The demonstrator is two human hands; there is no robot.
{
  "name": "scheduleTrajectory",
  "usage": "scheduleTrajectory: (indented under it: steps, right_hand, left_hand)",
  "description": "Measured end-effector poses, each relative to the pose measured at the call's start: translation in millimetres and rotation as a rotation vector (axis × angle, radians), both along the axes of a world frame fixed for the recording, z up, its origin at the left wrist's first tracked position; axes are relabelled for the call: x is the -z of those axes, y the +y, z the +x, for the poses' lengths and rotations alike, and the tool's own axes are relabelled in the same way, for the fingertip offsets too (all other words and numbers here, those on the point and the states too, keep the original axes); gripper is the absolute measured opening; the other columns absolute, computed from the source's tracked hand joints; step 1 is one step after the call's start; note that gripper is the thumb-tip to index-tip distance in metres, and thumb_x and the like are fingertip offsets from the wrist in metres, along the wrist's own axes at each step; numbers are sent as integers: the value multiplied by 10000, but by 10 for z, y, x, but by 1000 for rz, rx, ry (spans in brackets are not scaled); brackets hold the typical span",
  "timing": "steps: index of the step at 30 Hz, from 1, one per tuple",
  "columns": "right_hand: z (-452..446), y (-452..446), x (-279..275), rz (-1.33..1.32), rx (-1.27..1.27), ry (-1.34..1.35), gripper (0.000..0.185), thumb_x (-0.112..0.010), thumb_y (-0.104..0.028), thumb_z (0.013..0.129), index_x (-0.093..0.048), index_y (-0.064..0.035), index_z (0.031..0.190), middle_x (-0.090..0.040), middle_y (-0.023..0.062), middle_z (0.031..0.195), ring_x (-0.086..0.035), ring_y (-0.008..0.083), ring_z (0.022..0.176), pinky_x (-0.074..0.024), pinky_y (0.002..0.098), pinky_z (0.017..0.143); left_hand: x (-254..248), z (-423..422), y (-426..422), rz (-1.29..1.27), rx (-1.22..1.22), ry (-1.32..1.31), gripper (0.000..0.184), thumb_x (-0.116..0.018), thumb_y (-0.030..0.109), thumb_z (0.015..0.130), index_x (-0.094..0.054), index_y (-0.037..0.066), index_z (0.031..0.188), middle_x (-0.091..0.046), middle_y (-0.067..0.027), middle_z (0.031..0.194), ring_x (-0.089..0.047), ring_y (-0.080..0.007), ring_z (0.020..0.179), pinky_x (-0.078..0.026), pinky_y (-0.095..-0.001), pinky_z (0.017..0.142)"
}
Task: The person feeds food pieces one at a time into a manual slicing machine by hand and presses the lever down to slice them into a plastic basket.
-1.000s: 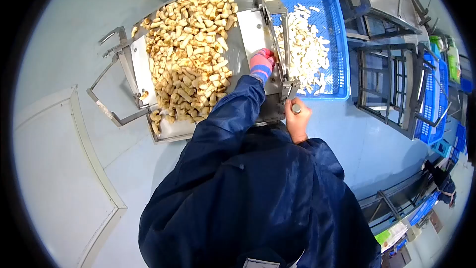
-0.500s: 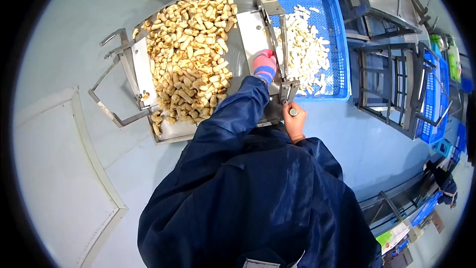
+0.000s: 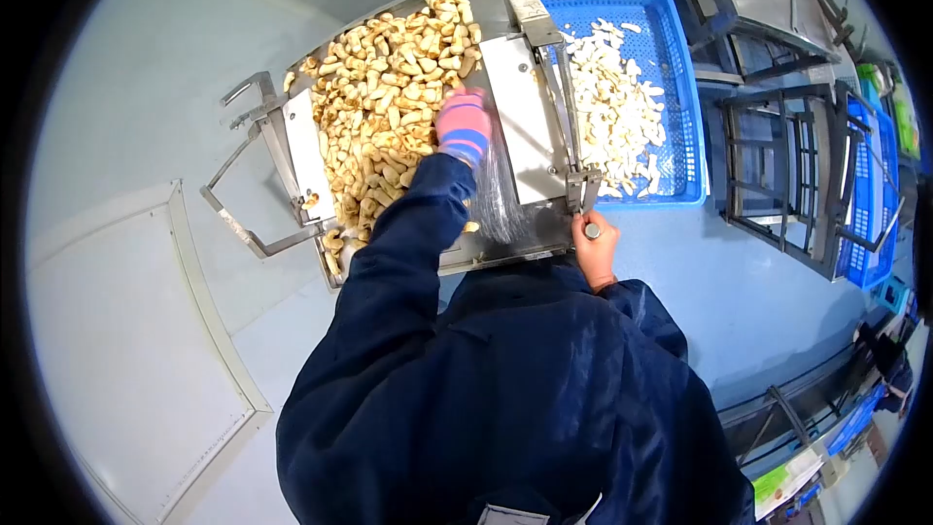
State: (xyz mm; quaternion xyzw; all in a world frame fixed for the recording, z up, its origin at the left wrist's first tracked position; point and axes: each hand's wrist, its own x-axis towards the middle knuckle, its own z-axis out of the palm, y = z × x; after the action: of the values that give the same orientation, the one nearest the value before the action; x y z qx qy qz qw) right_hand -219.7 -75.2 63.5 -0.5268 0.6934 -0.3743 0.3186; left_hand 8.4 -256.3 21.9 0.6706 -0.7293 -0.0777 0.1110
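My left hand [image 3: 464, 126], in a pink and blue striped glove, is at the right edge of a heap of small, tan, stubby mushrooms [image 3: 389, 87]. Its fingers are smeared by motion and partly hidden among the pieces. On the metal table [image 3: 498, 175], a white board [image 3: 520, 122] carries a hinged cutter blade [image 3: 567, 107] along its right side. My bare right hand [image 3: 596, 248] is closed around the cutter's handle [image 3: 592, 230] at the near end. Pale slices [image 3: 612, 102] lie in a blue basket [image 3: 685, 117] just beyond the blade.
Another white board and a bent metal bracket [image 3: 233, 209] sit at the table's left side. Metal racks [image 3: 777, 156] stand to the right of the basket, with more blue crates [image 3: 870, 204] behind. A pale panel [image 3: 126, 331] is at the lower left.
My left hand has moved left from the white board to the mushroom heap. My right hand stays on the cutter handle. The whole view has shifted slightly.
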Motion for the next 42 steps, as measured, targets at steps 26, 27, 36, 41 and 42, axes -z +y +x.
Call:
scheduleTrajectory:
  steps: [26, 27, 36, 41, 42]
  right_hand:
    - [94, -219, -563, -25, 19, -24, 201, -641, -96, 775, -535, -15, 625, -466, 130, 469, -450, 155, 382, -373, 314, 418]
    - [92, -229, -549, -21, 13, -19, 203, -640, -95, 776, -533, -14, 624, -460, 126, 466, -442, 149, 385, -370, 312, 418]
    - [-49, 65, 251, -9, -28, -28, 210, -637, -108, 771, -524, -12, 622, -457, 144, 500, -459, 199, 420, -384, 343, 459]
    - [122, -121, -379, 58, 106, -114, 223, -640, -91, 774, -506, -2, 619, -439, 142, 494, -413, 156, 435, -384, 340, 462]
    - [117, -119, -396, 46, 87, -81, 233, -648, -95, 775, -507, -1, 615, -455, 136, 499, -417, 153, 435, -384, 335, 459]
  left_hand:
    - [645, -982, 427, 445, -406, 1085, 217, -634, 106, 787, -602, 6, 977, -650, -112, 828, -624, -199, 732, -505, -313, 671]
    - [582, -976, 451, 490, -436, 1153, 210, -633, 86, 785, -599, 3, 976, -647, -107, 818, -623, -192, 723, -508, -311, 655]
    - [398, -1044, 487, 537, -515, 1290, 102, -594, 28, 814, -584, 26, 915, -607, -53, 707, -556, -134, 574, -464, -273, 520]
    - [487, -1089, 455, 378, -445, 1154, 123, -589, 33, 781, -609, 25, 903, -624, -81, 678, -577, -187, 548, -467, -304, 542]
    - [476, -1084, 437, 447, -477, 1227, 120, -579, 29, 783, -611, 29, 899, -629, -81, 685, -575, -181, 545, -463, -305, 530]
